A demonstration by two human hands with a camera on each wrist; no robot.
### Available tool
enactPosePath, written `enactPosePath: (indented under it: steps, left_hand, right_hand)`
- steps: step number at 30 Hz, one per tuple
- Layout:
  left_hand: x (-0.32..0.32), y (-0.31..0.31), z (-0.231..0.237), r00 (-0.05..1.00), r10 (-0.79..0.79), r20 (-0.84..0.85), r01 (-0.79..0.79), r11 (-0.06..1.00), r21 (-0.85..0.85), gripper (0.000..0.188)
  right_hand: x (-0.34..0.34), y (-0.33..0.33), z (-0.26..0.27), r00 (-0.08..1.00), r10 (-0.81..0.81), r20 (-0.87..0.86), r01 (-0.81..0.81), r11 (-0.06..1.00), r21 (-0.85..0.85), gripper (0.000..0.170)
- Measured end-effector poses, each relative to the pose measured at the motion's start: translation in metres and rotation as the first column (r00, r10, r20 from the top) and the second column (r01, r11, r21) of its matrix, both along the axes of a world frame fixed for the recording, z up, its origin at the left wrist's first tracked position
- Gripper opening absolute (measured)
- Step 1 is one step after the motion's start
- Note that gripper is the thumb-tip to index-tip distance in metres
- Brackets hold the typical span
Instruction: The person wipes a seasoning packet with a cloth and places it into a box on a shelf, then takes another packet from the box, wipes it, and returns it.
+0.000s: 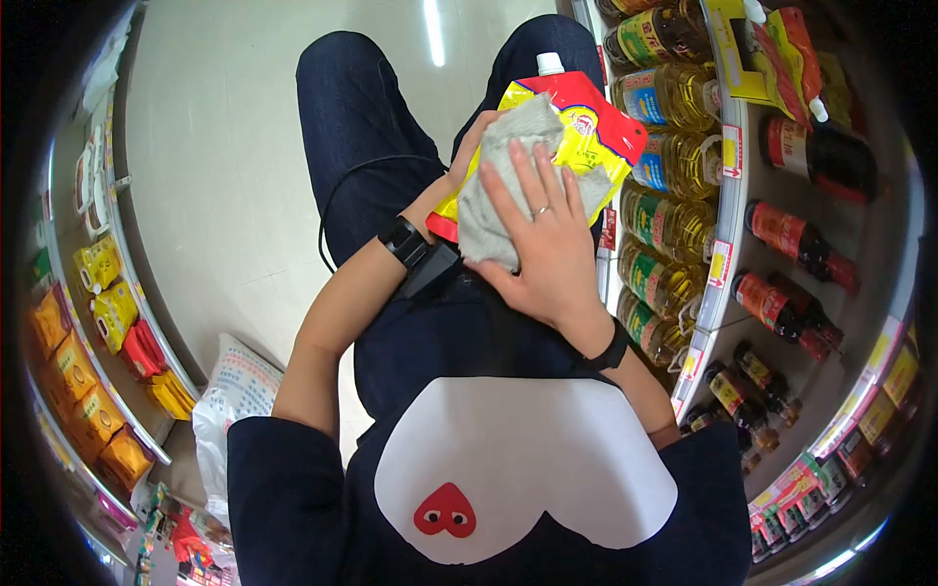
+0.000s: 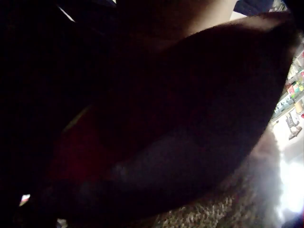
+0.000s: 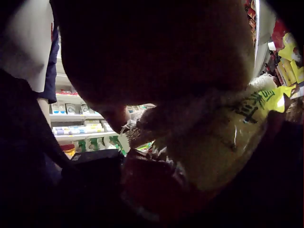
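A yellow and red spouted pouch (image 1: 591, 137) with a white cap (image 1: 550, 64) is held over the person's knees in the head view. The left hand (image 1: 466, 161) grips it along its left edge, its fingers mostly hidden behind the pouch. A grey cloth (image 1: 489, 200) lies over the pouch's front. With fingers straight and spread, the right hand (image 1: 552, 234) presses flat on the cloth. In the right wrist view, the cloth (image 3: 261, 83) and the pouch (image 3: 209, 156) show below the dark hand. The left wrist view is mostly too dark to read.
To the right, a shelf holds oil bottles (image 1: 669, 156), with dark sauce bottles (image 1: 791, 234) on another level. Packaged goods (image 1: 83, 371) fill the left shelf. A white plastic sack (image 1: 234, 391) stands on the floor by the left arm. A black cable (image 1: 327, 210) loops over the left leg.
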State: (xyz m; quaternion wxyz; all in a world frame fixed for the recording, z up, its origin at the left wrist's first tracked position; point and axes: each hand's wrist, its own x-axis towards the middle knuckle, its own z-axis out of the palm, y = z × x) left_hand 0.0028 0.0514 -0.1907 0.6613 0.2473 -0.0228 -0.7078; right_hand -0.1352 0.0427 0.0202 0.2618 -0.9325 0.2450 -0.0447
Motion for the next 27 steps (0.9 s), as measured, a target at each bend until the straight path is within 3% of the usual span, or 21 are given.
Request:
enactPosePath:
  steps: [1, 2, 4, 8, 9, 13, 16, 17, 20, 22, 27]
  left_hand:
    - [-0.001, -0.002, -0.012, 1.000, 0.020, -0.023, -0.019, 0.999, 0.047, 0.059]
    - [0.000, -0.003, -0.007, 1.000, 0.016, -0.016, -0.015, 0.999, 0.042, 0.059]
    - [-0.002, 0.000, 0.022, 0.984, -0.007, -0.178, 0.001, 1.000, -0.029, 0.055]
    - [0.005, 0.003, 0.081, 0.889, -0.089, -0.449, 0.008, 0.984, -0.179, 0.046]
    - [0.005, -0.002, 0.075, 0.904, -0.046, -0.425, 0.040, 0.999, -0.024, 0.054]
    - [0.009, -0.009, 0.074, 0.827, -0.182, -0.532, 0.063, 0.970, -0.235, 0.056]
    - [0.010, -0.004, 0.081, 0.818, -0.223, -0.530, 0.083, 0.958, -0.274, 0.057]
    - [0.006, -0.002, 0.091, 0.804, -0.239, -0.545, 0.014, 0.923, -0.385, 0.057]
    - [0.006, -0.001, 0.081, 0.752, -0.222, -0.621, -0.017, 0.935, -0.355, 0.055]
    - [0.007, 0.001, 0.075, 0.864, -0.155, -0.480, 0.048, 0.973, -0.227, 0.054]
    - [0.004, 0.001, 0.075, 0.907, -0.156, -0.392, 0.087, 0.978, -0.188, 0.054]
  right_hand:
    - [-0.001, 0.002, 0.000, 1.000, -0.003, 0.021, 0.003, 1.000, 0.013, 0.084]
    - [-0.001, 0.000, 0.001, 1.000, -0.007, 0.029, 0.007, 1.000, 0.009, 0.084]
    - [-0.002, -0.006, 0.002, 0.998, 0.045, 0.032, -0.046, 0.999, 0.002, 0.078]
    - [0.005, -0.034, -0.004, 0.995, -0.066, 0.075, 0.070, 0.996, -0.048, 0.071]
    - [0.008, -0.044, -0.011, 0.990, -0.085, 0.111, 0.093, 0.994, -0.064, 0.070]
    - [0.018, -0.067, -0.021, 0.979, -0.128, 0.157, 0.142, 0.987, -0.077, 0.067]
    - [0.020, -0.063, -0.021, 0.979, -0.121, 0.166, 0.140, 0.984, -0.106, 0.068]
    - [0.020, -0.061, -0.019, 0.979, -0.118, 0.165, 0.137, 0.984, -0.110, 0.069]
    - [0.018, -0.056, -0.017, 0.974, -0.133, 0.183, 0.152, 0.984, -0.096, 0.070]
    - [0.015, -0.053, -0.018, 0.973, -0.139, 0.183, 0.159, 0.982, -0.099, 0.071]
    - [0.007, -0.046, -0.014, 0.971, -0.151, 0.183, 0.172, 0.980, -0.103, 0.072]
